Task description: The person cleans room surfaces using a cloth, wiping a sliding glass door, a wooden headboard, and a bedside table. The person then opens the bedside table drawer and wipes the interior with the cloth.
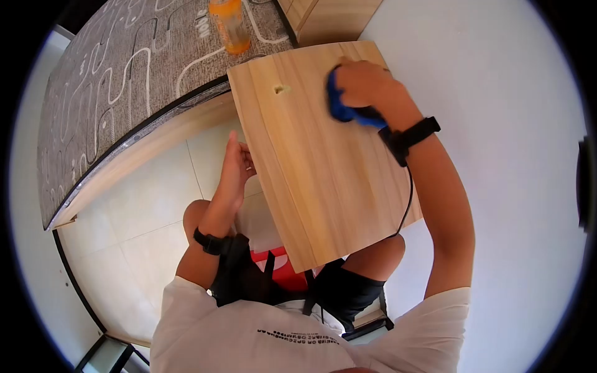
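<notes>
Holding blue cloth (337,104) near board edge (373,45)

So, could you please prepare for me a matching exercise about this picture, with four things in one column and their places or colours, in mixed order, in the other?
Things
1. Bottle
2. Blue cloth
3. Left hand
4. Cable

Places or colours
A. Beside the left edge of the wooden board
B. Black, trailing down from the right wrist strap
C. Orange, on the patterned cover
D. On the board, under the right hand

Right pairs: 1-C; 2-D; 3-A; 4-B
</notes>
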Demonstrator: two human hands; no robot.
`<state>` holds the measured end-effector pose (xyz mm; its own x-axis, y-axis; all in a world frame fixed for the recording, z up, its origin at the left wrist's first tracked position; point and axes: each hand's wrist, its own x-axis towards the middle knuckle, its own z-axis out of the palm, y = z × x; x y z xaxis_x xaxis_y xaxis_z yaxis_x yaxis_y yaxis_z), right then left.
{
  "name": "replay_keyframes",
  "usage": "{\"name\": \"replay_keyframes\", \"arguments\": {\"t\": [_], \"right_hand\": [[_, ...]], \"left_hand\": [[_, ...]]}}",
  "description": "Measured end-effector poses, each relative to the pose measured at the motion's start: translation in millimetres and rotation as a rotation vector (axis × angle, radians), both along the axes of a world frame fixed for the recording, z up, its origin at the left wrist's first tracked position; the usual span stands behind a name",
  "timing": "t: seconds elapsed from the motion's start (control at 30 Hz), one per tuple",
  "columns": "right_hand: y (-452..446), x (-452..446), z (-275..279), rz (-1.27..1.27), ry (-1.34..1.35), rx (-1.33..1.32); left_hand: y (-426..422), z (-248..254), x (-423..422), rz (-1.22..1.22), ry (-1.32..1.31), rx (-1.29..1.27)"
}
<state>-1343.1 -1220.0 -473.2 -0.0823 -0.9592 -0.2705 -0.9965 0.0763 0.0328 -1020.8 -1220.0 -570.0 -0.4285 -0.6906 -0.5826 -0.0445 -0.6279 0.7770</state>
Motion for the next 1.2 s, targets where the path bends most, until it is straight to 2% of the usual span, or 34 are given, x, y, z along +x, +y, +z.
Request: {"name": "replay_keyframes", "arguments": {"t": [0.17,0.23,0.27,0.3,0.33,0.37,0.43,0.47,0.53,0.67,0.73,0.77,0.87,0.93,1.03,1.07,1.1,1.13,1.2], "right_hand": [[11,19,-2,-0.074,-0.013,0.036],[15,51,13,0.068,-0.088,0.095],[26,68,20,0.123,-0.23,0.033],[32,80,-3,0.255,-0.349,-0.086],[48,108,-6,0.263,-0.378,-0.085],[65,138,14,0.287,-0.244,0.074],[93,171,0,0.322,-0.108,-0.035],[97,170,0,0.318,-0.096,-0.042],[105,160,-1,0.205,-0.086,-0.01],[115,87,8,-0.28,-0.031,0.053],[130,28,-8,-0.489,-0.15,-0.031],[136,18,-4,-0.626,-0.109,0.015],[146,30,-7,-0.675,-0.066,-0.01],[142,45,-24,-0.552,-0.04,-0.079],[136,104,-16,-0.291,-0.103,-0.115],[132,127,-24,-0.238,-0.124,-0.147],[131,168,-1,-0.276,-0.117,-0.085],[127,189,-8,-0.229,-0.172,-0.143],[112,220,-20,-0.238,-0.269,-0.194]], "left_hand": [[3,24,-14,0.026,-0.035,-0.1],[5,19,-6,-0.012,-0.002,-0.076],[5,11,-1,-0.024,-0.002,-0.085],[4,1,3,-0.029,0.026,-0.022],[4,0,7,-0.031,0.054,0.04],[9,12,9,-0.036,0.056,0.026],[26,43,7,-0.015,0.134,0.045],[27,39,10,-0.056,0.156,0.071],[30,30,16,-0.108,0.168,0.062],[41,29,19,-0.173,0.16,0.002],[45,31,17,-0.187,0.13,-0.043],[44,29,15,-0.215,0.111,-0.075],[54,36,16,-0.2,0.12,-0.13],[60,39,19,-0.166,0.124,-0.13],[61,34,17,-0.181,0.154,-0.207],[56,11,18,-0.117,0.126,-0.411],[46,-7,15,-0.049,0.096,-0.621],[36,-17,14,-0.061,0.102,-0.628],[23,-30,24,-0.042,-0.173,-1.381]]}}
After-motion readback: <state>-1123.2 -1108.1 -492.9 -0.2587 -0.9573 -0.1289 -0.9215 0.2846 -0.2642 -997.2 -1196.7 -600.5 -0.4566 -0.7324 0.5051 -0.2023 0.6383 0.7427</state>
